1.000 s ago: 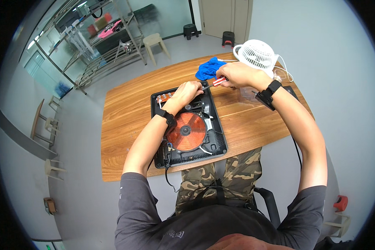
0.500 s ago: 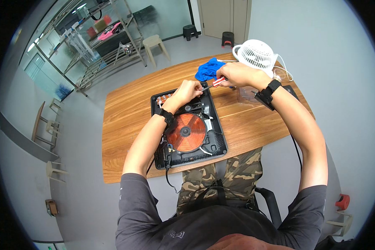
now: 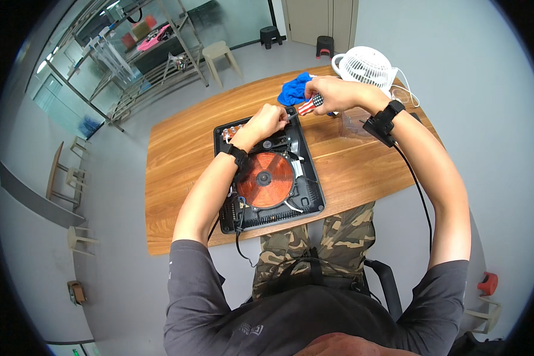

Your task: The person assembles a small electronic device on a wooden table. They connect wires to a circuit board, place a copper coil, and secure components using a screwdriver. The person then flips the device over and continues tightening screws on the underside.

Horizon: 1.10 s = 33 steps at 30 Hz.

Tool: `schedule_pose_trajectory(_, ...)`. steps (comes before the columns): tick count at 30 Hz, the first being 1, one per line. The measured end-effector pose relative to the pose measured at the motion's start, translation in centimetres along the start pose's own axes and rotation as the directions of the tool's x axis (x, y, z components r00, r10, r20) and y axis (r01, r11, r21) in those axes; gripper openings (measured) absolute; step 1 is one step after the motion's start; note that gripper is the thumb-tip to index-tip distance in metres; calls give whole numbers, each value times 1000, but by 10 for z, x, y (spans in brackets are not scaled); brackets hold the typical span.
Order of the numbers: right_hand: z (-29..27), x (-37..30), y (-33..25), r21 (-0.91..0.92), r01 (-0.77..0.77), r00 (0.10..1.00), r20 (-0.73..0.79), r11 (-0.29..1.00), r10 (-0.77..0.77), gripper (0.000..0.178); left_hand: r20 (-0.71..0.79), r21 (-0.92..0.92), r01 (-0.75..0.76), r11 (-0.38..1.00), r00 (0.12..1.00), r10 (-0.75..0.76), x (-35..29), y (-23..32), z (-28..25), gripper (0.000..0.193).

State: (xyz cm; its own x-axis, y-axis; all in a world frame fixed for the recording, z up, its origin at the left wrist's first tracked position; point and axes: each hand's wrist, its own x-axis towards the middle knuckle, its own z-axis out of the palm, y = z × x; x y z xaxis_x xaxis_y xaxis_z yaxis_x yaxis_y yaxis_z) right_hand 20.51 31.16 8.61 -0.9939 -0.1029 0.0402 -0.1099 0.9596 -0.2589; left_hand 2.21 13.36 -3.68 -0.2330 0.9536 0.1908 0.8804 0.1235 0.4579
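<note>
An opened induction cooker lies on the table, its black casing holding a round copper coil. My right hand is closed round the handle of a screwdriver with red and white stripes and a dark speckled end. Its shaft slants down left to the casing's far right corner. Right there, the fingers of my left hand are pinched together beside the shaft's tip. Whatever sits between those fingertips is too small to make out. Small parts and wires near the casing's far left are partly behind my left hand.
Beyond my right hand lie a blue cloth and a white fan with its cord. A clear plastic box stands under my right wrist on the wooden table. A black cable hangs off the near edge.
The screwdriver's handle has turned in my right hand, and its speckled end now shows. My left fingers stay at the casing's far corner. The whole view has shifted slightly.
</note>
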Motion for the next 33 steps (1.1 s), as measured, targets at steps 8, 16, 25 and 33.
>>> schedule_pose_trajectory(8,-7,5,-3,52,104,981,-172,993,-94,40,19,135,39,990,999,-42,7,15,-5,15)
schedule_pose_trajectory(16,-12,24,-10,39,68,981,-186,997,-60,49,23,174,24,984,999,-28,18,12,-3,13)
schedule_pose_trajectory(25,-6,54,-5,59,-4,977,-210,998,17,51,73,105,16,994,997,-24,25,-14,-1,16)
schedule_pose_trajectory(33,-2,65,-5,25,-7,982,-187,1000,11,51,75,50,-41,998,997,37,26,-20,3,16)
